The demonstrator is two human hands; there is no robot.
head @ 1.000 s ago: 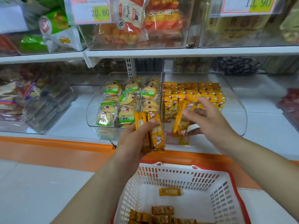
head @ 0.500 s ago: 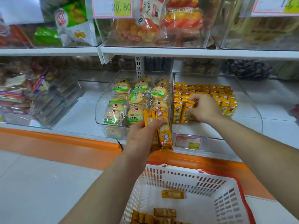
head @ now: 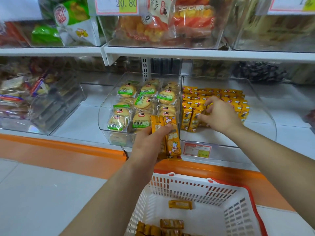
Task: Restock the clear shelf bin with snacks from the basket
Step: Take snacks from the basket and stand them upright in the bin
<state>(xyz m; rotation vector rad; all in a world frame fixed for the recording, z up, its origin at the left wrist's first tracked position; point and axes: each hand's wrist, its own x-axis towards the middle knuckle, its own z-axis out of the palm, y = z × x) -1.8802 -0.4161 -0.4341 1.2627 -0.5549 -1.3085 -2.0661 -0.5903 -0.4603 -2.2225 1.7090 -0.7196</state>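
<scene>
The left hand (head: 150, 143), at the frame's centre, is gripping two yellow snack packs (head: 171, 138) upright in front of the shelf edge. The right hand (head: 219, 114), right of centre, is reaching into the clear bin (head: 265, 116), its fingers and thumb curling around a shelved pack (head: 205, 109) in the front of the stocked rows (head: 221, 94). A price tag (head: 197, 149) is sitting on the bin's front lip. Just left, a second bin (head: 104, 116) is holding round cookies (head: 143, 103). At the bottom, the white basket (head: 196, 186) is holding loose packs (head: 172, 223).
</scene>
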